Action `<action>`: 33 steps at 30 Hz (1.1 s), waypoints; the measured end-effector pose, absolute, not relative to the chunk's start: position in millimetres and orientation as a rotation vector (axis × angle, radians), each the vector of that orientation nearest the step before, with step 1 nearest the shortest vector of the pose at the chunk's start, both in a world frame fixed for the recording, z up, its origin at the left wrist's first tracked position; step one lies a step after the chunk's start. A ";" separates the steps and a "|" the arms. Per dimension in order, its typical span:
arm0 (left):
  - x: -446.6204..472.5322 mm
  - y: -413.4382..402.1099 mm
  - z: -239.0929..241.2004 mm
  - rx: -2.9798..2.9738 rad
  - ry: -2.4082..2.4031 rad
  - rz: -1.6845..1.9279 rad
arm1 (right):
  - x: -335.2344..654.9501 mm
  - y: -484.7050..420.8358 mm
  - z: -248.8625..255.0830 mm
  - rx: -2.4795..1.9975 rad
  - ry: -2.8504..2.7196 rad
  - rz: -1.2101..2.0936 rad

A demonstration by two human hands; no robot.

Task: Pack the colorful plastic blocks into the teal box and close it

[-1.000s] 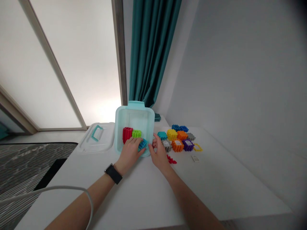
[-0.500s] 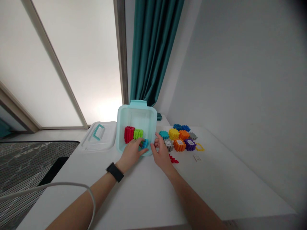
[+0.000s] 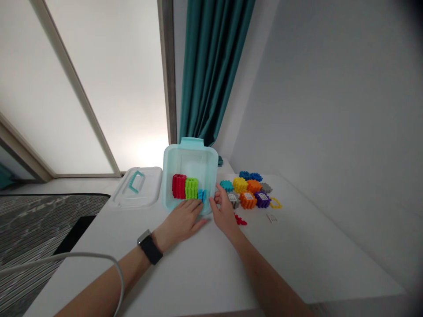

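A pale turquoise storage box [image 3: 208, 149] stands open on the table. In it, a stack of red toothed blocks [image 3: 179, 186], a stack of lime green ones [image 3: 191, 188] and a smaller group of light blue ones [image 3: 202, 195] sit side by side. My left hand [image 3: 185, 220] lies over the box's near rim, fingers stretched out and thumb apart, fingertips close to the blue pieces. At the box's right side, my right hand [image 3: 224, 213] has its thumb and curled fingers at the rim, holding it.
Right of the box lie several coloured toothed blocks, among them yellow [image 3: 240, 185], orange [image 3: 247, 200] and purple [image 3: 263, 200]. Red pieces [image 3: 240, 219] and a small white card [image 3: 272, 218] lie nearer. A clear lid [image 3: 148, 189] rests left. A white cable [image 3: 95, 254] crosses the lower left.
My left hand has let go of the light blue pieces, leaving them beside the green stack, and drawn back toward the near rim with its fingers straightened. My right hand stays at the box's side.
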State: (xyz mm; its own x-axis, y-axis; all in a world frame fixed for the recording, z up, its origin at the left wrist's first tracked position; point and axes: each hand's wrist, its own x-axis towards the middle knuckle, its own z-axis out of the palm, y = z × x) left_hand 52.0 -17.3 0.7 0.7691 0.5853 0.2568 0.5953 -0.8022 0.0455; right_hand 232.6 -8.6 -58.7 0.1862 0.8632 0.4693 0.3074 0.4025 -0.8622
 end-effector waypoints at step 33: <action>53.6 -11.4 5.1 -2.871 -0.927 -0.267 | 233.5 -10.2 -57.7 -1.156 -1.399 0.621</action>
State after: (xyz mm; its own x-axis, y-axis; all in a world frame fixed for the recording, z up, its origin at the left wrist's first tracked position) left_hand 53.6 -11.4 5.1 0.7977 0.5685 0.2012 0.5884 -0.8068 -0.0530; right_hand 233.5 -10.2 -57.7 0.1471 0.8935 0.4243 0.2850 0.3725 -0.8832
